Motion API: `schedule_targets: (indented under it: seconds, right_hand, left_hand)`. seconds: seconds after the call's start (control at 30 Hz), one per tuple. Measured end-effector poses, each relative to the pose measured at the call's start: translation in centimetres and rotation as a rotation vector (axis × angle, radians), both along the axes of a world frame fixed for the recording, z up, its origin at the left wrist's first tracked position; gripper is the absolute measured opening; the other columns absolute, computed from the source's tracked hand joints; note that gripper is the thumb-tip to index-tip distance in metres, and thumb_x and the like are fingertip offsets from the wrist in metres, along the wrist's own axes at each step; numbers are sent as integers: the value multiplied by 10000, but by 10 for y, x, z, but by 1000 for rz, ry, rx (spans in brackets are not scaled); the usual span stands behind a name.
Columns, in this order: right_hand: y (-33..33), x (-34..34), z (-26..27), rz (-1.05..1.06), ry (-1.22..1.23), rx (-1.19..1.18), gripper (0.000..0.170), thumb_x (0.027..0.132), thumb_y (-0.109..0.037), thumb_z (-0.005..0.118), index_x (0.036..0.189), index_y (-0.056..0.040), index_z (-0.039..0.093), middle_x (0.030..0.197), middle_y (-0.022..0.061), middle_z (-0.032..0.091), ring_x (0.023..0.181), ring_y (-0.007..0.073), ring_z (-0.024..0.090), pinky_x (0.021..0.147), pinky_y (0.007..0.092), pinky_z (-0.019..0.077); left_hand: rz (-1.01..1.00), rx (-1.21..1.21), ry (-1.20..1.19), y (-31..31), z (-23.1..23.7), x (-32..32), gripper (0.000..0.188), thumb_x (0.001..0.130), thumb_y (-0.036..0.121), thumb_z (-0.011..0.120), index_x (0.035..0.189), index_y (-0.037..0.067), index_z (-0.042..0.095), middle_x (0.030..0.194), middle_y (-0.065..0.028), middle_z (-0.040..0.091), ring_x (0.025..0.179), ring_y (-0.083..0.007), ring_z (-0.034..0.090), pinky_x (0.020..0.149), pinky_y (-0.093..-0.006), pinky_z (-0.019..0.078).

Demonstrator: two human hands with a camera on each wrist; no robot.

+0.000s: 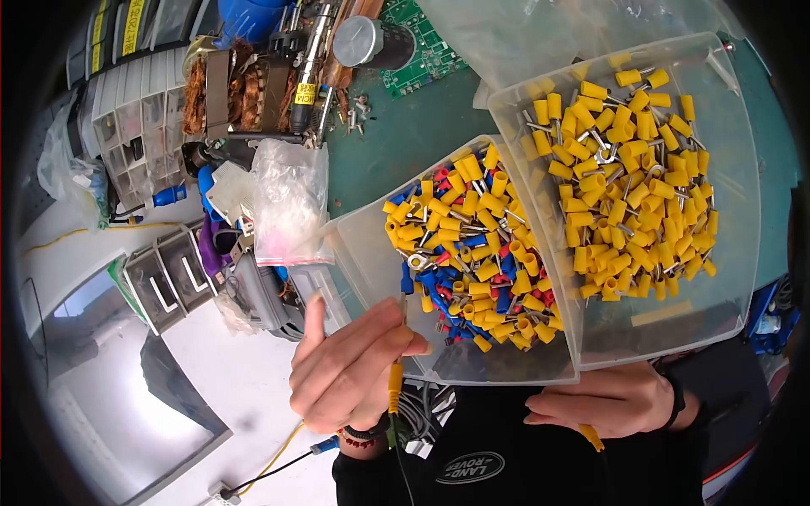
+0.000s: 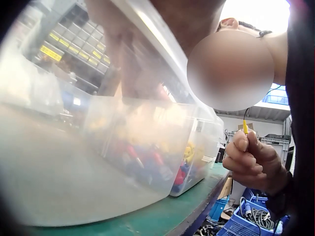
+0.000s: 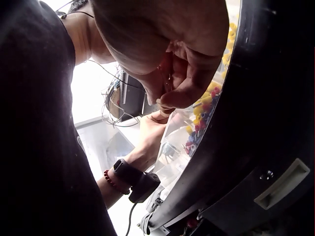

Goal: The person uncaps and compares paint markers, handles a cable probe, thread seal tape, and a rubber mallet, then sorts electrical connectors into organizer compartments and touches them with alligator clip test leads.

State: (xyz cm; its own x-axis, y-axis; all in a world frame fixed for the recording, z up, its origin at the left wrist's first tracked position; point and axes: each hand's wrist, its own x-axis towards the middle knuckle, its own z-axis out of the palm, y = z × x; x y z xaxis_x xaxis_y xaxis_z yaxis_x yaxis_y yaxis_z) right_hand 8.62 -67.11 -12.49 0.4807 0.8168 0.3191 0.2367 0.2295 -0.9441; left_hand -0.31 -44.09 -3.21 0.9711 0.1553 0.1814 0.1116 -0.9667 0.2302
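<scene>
My left hand [image 1: 354, 367] pinches a slim metal-tipped piece [image 1: 403, 308] at the front left edge of a clear plastic bin [image 1: 359, 236]. A yellow sleeve [image 1: 395, 388] shows just below the fingers, with a dark cord running down from it. That bin holds yellow, blue and red cable terminals [image 1: 472, 228]. My right hand [image 1: 607, 401] is in front of the bins with its fingers curled. Between its thumb and fingers in the left wrist view is a yellow terminal [image 2: 245, 127]. From the right wrist view, the right hand [image 3: 167, 59] largely hides what it grips.
A second clear bin [image 1: 675, 337], full of yellow terminals [image 1: 633, 185], stands at the right. Behind lie a green circuit board [image 1: 430, 51], a lidded jar [image 1: 359, 42] and copper coils [image 1: 253, 93]. Left of them are a plastic bag [image 1: 291, 202] and drawer units [image 1: 135, 118].
</scene>
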Motion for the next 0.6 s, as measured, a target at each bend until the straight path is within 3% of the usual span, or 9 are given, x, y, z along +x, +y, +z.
schedule_targets:
  seconds: [0.07,0.3,0.47,0.6]
  right_hand:
    - [0,2,0,12,1,-11,218,698,-96,846,871,-35,726,779,63,690,693,206,676,615,300,538]
    - [-3,4,-1,-7,-33,-62,240,699,-103,841,902,-36,732,784,60,692,703,199,682,628,289,537]
    - [-3,2,-4,-61,-25,-43,264,687,-102,846,917,-40,732,778,52,689,697,197,678,625,295,534]
    - [-1,5,-4,-46,-42,-47,265,686,-97,847,916,-37,730,775,57,690,699,198,680,618,298,534]
  left_hand:
    - [60,29,-18,0,-2,-4,245,566,56,816,788,44,711,796,-62,729,776,-160,714,1120,-446,356]
    - [85,-3,-27,-2,-8,0,254,566,70,826,791,49,713,800,-56,731,839,-150,714,1124,-461,344]
    - [118,-15,-102,0,-16,1,206,630,86,836,793,52,716,795,-81,725,882,-250,717,1081,-577,342]
    - [88,-8,-134,1,-16,-4,218,696,124,832,846,47,693,798,-89,716,891,-291,712,1050,-609,357]
